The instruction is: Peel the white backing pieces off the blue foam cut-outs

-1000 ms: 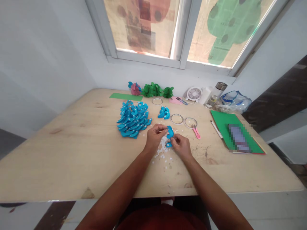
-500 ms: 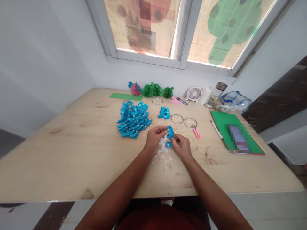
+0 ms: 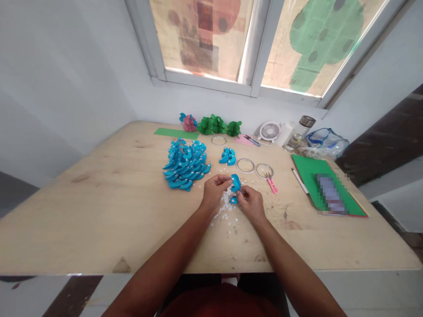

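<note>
A small blue paper piece (image 3: 235, 182) is held up between my two hands. My left hand (image 3: 213, 190) pinches at its left edge, and what lies between those fingertips is too small to make out. The fingers of my right hand (image 3: 251, 201) are closed on the piece's lower right side. Just below it, another blue piece with a white square (image 3: 234, 200) shows beside my right fingertips. Small white paper bits (image 3: 226, 205) lie scattered under and between my hands. To the left stands a large pile of folded blue pieces (image 3: 185, 165); a few more (image 3: 228, 156) lie beyond my hands.
Tape rings (image 3: 245, 165) and pink scissors (image 3: 271, 184) lie beyond my right hand. Green paper ornaments (image 3: 216, 125), a white fan (image 3: 270, 131) and a bottle (image 3: 299, 133) stand at the back. Green sheets (image 3: 306, 182) and a marker (image 3: 300, 181) lie at right.
The camera view has shifted slightly, so everything sits a little further right in the picture. Both hands keep nearly the same pose around the blue piece.
</note>
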Demonstrator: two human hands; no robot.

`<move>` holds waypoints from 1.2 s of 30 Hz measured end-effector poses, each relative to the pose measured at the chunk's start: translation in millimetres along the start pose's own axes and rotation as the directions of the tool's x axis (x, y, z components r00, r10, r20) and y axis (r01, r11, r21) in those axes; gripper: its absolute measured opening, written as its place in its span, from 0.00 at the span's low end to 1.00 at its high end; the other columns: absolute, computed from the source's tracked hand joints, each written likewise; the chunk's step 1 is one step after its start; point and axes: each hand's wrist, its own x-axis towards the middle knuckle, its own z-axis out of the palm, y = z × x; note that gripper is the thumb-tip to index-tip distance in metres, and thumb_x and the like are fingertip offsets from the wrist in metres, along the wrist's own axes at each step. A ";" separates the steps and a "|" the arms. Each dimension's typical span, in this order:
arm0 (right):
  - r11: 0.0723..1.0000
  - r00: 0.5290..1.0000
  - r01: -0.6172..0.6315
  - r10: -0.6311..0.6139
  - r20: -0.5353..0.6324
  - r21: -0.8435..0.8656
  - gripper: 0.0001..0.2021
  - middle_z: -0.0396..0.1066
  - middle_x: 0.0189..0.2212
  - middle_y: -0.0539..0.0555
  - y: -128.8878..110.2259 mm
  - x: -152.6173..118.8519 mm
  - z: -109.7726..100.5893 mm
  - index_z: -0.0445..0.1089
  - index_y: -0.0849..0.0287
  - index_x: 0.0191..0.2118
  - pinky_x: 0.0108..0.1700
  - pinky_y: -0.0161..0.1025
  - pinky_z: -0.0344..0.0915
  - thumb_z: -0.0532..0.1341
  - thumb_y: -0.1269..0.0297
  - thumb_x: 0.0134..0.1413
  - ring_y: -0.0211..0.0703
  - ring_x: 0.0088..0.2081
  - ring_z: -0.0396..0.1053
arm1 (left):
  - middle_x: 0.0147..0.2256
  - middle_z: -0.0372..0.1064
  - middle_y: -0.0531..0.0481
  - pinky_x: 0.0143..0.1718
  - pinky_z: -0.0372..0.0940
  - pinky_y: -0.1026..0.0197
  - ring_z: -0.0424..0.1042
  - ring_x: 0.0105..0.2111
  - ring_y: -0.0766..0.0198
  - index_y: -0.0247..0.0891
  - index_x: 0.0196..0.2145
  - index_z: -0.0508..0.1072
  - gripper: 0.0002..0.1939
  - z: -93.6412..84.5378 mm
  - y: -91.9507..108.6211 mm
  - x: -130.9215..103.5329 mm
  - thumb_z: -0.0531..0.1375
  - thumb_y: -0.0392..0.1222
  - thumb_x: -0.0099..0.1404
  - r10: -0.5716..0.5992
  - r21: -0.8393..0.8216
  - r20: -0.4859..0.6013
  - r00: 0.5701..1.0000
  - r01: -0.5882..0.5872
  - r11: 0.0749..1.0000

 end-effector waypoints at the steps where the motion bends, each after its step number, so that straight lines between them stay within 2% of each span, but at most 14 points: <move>1: 1.000 1.000 0.002 -0.002 0.001 -0.002 0.09 0.66 0.20 0.50 -0.4 -0.1 -0.1 0.70 0.60 0.27 0.28 0.32 0.57 0.55 0.62 0.47 0.37 0.24 0.61 | 0.19 0.68 0.54 0.22 0.57 0.66 0.62 0.18 0.71 0.34 0.21 0.73 0.04 0.1 -0.3 0.1 0.64 0.36 0.43 -0.002 -0.008 -0.007 1.000 0.002 1.000; 13: 1.000 1.000 0.021 -0.021 0.019 -0.002 0.09 0.67 0.21 0.50 0.5 -0.2 0.6 0.69 0.60 0.27 0.29 0.33 0.58 0.55 0.62 0.47 0.38 0.25 0.62 | 0.20 0.71 0.52 0.26 0.62 0.64 0.67 0.21 0.68 0.34 0.20 0.74 0.03 -1.1 3.5 -0.4 0.64 0.33 0.42 0.027 -0.003 -0.007 1.000 -0.027 1.000; 36: 0.991 0.991 0.129 -0.130 0.023 0.035 0.07 0.68 0.23 0.51 1.1 -0.1 -0.8 0.69 0.60 0.27 0.30 0.34 0.59 0.55 0.63 0.47 0.39 0.26 0.63 | 0.21 0.71 0.51 0.30 0.63 0.63 0.68 0.24 0.65 0.34 0.20 0.75 0.03 -2.9 7.0 -0.7 0.63 0.31 0.42 0.017 0.027 0.001 1.000 -0.017 0.999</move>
